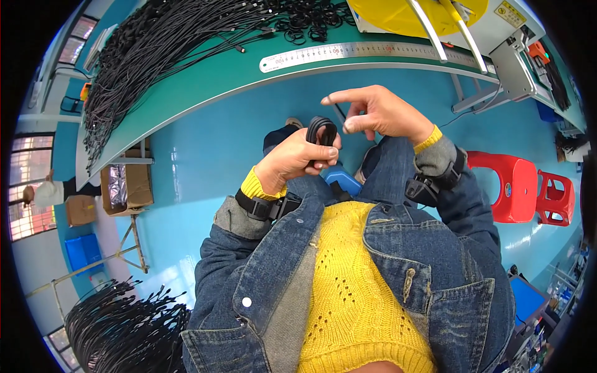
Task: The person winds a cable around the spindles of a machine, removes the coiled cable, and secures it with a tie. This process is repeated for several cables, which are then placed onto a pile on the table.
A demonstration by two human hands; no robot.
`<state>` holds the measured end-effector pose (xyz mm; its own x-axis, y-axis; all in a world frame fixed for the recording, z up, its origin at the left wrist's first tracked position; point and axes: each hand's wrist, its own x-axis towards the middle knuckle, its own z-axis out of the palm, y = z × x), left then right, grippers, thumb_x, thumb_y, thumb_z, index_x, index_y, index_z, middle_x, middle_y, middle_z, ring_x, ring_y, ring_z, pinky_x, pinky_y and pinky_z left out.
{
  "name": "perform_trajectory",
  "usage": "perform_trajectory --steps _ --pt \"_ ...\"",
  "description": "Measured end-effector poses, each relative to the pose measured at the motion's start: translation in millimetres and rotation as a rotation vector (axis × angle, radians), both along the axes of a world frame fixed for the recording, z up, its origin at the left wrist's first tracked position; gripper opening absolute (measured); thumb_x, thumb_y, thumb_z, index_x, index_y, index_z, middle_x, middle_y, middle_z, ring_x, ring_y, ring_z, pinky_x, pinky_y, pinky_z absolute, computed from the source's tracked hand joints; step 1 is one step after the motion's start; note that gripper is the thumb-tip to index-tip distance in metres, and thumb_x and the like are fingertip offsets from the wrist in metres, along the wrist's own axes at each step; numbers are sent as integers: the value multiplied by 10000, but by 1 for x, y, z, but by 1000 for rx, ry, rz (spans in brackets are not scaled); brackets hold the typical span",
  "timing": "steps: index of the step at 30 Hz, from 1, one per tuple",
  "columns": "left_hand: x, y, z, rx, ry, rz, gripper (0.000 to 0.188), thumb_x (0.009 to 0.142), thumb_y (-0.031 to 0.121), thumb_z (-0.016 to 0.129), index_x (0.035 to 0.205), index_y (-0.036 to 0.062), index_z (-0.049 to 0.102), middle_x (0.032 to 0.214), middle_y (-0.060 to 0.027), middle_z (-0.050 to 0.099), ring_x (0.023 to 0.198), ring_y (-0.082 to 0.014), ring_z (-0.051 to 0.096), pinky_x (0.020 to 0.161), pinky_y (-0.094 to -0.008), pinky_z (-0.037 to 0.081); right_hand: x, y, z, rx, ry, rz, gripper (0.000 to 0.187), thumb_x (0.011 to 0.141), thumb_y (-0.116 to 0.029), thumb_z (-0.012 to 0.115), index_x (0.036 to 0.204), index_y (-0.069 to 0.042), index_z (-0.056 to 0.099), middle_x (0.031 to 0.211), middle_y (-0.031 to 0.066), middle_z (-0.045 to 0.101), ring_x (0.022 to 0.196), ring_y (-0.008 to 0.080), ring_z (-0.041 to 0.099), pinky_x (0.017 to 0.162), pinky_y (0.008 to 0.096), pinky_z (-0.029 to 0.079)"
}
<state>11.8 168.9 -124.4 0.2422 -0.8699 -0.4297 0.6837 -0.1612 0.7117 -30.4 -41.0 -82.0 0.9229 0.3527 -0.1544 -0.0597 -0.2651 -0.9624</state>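
Note:
My left hand [297, 156] is closed around a small coil of black cable [322, 128], with the loops standing up above the fingers. Just right of it and slightly higher is my right hand [388, 113]. Its index finger points left, the thumb is bent below, and the other fingers curl in. A short black strip [339, 113] spans from the index finger to the thumb tip; whether it is a cable end or a band I cannot tell. Both hands are above my lap, in front of the table edge.
Piled black cables [155, 53] and small black loops [311, 23] lie on the green table [205, 79], beside a steel ruler [348, 51]. A yellow round part [413, 15] stands behind. Red stools [507, 186] are right; a cardboard box [134, 186] and hanging cables [124, 323] are left.

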Motion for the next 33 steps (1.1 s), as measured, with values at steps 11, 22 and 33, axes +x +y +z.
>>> perform_trajectory --steps 11,22,33 --pt "-2 -2 0 24 -257 159 321 641 34 670 918 44 509 724 -2 490 562 -62 450 447 -197 333 -3 19 -53 335 332 -91 273 756 -127 631 971 -30 493 692 70 567 541 112 544 405 250 393" --pt "-16 -19 -39 23 -994 294 211 657 130 730 789 18 610 779 -64 642 730 -101 579 623 -294 466 0 61 -28 -726 -473 -176 291 771 -311 590 822 -36 510 623 215 561 596 384 563 535 447 445" --pt "120 19 71 372 -727 114 183 740 244 637 769 69 593 658 4 555 561 -82 518 512 -224 411 -18 23 -65 104 317 -172 247 856 -264 551 862 -17 544 621 53 574 505 116 530 470 249 426"
